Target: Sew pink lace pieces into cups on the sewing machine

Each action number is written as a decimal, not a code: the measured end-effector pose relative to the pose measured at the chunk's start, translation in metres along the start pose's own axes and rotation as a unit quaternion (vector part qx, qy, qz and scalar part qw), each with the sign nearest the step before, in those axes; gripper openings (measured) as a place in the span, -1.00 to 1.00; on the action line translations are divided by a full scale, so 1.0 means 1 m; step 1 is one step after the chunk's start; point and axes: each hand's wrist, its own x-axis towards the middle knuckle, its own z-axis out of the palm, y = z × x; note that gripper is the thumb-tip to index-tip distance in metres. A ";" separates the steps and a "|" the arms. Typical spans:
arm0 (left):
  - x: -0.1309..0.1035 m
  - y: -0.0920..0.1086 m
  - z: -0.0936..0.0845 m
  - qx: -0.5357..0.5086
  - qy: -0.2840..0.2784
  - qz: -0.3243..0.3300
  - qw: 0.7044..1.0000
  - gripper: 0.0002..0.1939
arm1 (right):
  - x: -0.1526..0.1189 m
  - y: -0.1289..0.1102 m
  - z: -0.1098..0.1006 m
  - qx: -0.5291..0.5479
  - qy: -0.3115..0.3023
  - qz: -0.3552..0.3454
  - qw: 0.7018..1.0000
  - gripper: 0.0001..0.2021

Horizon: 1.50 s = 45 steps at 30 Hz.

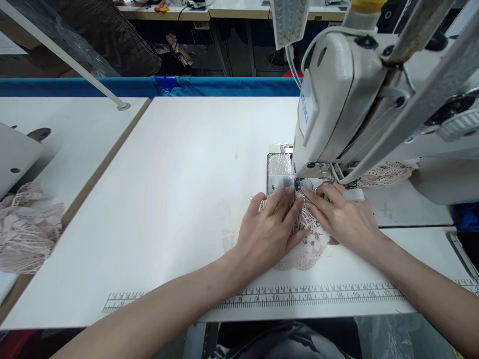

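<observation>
Lace (314,242) lay on the foot's (298,183) near side.
Left of the foot, the left hand (262,239) pressed flat, fingers slightly spread; right, the right hand (350,219) held fingers narrow, perhaps pinching. Light, even guiding, fingertips clear, seemed best.

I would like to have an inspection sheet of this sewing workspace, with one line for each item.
Surface: white table, ruler markings along front edge
Job's things: pale lace at the sewing machine
Clutter: lace bundle at far left
Hands: left hand flat on the lace; right hand touching it, grip unclear
Cables: pale tube over machine head
Surroundings: blue fabric behind table; another worktable beyond
</observation>
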 end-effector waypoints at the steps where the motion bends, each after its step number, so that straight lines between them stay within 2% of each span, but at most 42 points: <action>1: 0.000 0.000 0.000 -0.002 0.002 0.000 1.000 -0.50 | 0.000 0.000 0.000 -0.001 0.000 0.001 1.000 -0.70; 25: -0.003 -0.001 0.006 -0.024 0.028 -0.003 0.999 -0.50 | 0.000 -0.001 -0.002 -0.012 0.040 -0.018 0.999 -0.75; 38: -0.003 0.000 0.006 -0.034 0.017 -0.006 0.999 -0.49 | -0.001 -0.001 -0.004 -0.019 0.015 0.001 1.000 -0.71; 45: -0.003 0.000 0.006 -0.030 0.013 -0.010 0.999 -0.49 | -0.001 -0.002 -0.005 -0.026 0.038 -0.007 0.999 -0.73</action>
